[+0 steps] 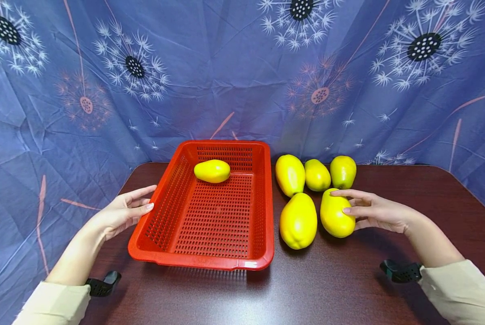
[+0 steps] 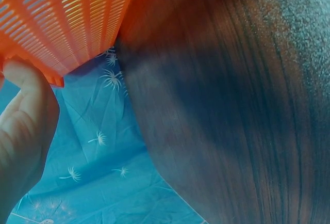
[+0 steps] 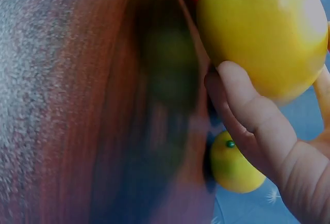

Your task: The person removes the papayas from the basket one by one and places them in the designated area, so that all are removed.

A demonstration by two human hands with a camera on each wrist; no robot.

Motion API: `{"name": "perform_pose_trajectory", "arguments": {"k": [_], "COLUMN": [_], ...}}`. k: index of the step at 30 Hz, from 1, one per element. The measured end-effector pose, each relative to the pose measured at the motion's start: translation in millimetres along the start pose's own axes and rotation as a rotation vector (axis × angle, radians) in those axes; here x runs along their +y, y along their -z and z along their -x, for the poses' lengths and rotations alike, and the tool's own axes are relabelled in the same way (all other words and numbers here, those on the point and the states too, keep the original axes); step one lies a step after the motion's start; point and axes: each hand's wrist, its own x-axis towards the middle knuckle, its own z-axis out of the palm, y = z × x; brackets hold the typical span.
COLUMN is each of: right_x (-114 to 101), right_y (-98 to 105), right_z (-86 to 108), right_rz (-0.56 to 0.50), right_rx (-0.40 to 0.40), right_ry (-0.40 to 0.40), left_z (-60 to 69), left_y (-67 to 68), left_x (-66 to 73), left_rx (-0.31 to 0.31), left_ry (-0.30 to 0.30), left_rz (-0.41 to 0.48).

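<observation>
Basket (image 1: 197,260) first, since I'm placing everything off it. Left hand (image 1: 122,213) has its fingers apart and fairly straight, against the basket's left rim; I read that as steadying. Right hand (image 1: 378,213) is curled round a yellow fruit (image 1: 334,222) right of the basket, with a second fruit (image 1: 298,221) between it and the basket. Three more fruits (image 1: 317,176) sit right of the basket's far half, and a lone fruit (image 1: 211,171) lies inside near its far wall. I'd call this the grasping step. Next move probably calls for a snug, even grip without nudging that neighbour, imo.
</observation>
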Motion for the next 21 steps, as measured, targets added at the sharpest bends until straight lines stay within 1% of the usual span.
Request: {"name": "perform_pose_trajectory", "arguments": {"k": [5,10,14,21], "right_x": [6,10,10,9], "right_y": [0,0,0,1], "right_z": [-4.6,-8.4,-10.6,-13.3], "right_rz": [-0.018,-0.033,-0.029,-0.007], "right_rx": [-0.013,-0.016,-0.002,-0.009], "right_ry": [-0.017,-0.04,-0.056,-0.055], "left_z": [0.2,-0.2,-0.4,0.5], "left_y": [-0.4,-0.6,-0.6,-1.1], "left_x": [1.3,2.4,2.5,1.3], "left_rx": [0.013,0.012,0.016,0.023], "left_ry": [0.014,0.022,0.022,0.014], "left_rz": [-0.012,-0.018,-0.019,-0.016]}}
